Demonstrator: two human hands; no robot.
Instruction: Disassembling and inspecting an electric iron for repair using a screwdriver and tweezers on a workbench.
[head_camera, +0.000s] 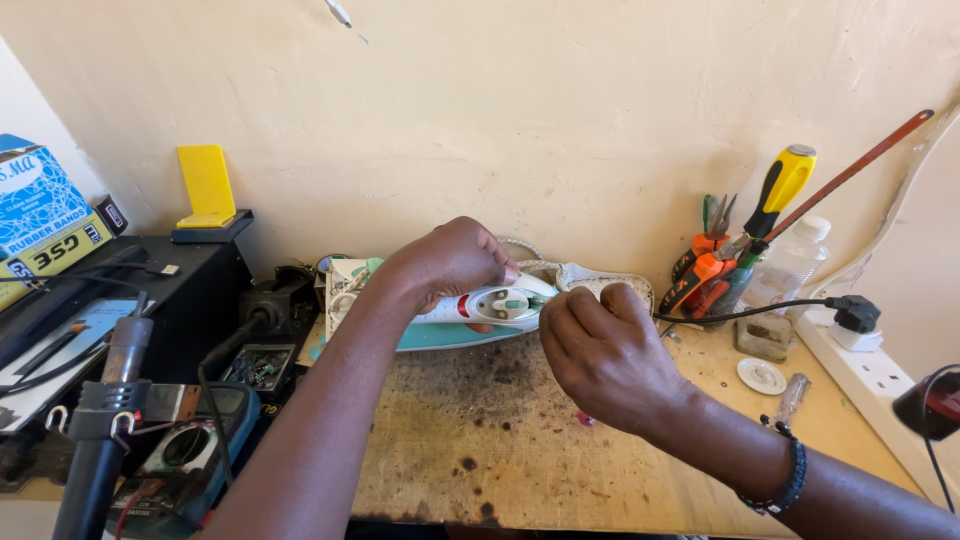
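Steadying a white-and-teal clothes iron (480, 312) on the workbench (520, 450), the left hand (455, 262) clamps its handle; at four o'clock, the right hand (605, 350), fingers curled, works its end, grip hidden.

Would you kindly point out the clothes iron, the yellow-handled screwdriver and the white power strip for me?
clothes iron (500, 303): head view, on its white handle top.
yellow-handled screwdriver (783, 182): head view, on the yellow grip.
white power strip (875, 375): head view, on its top face.
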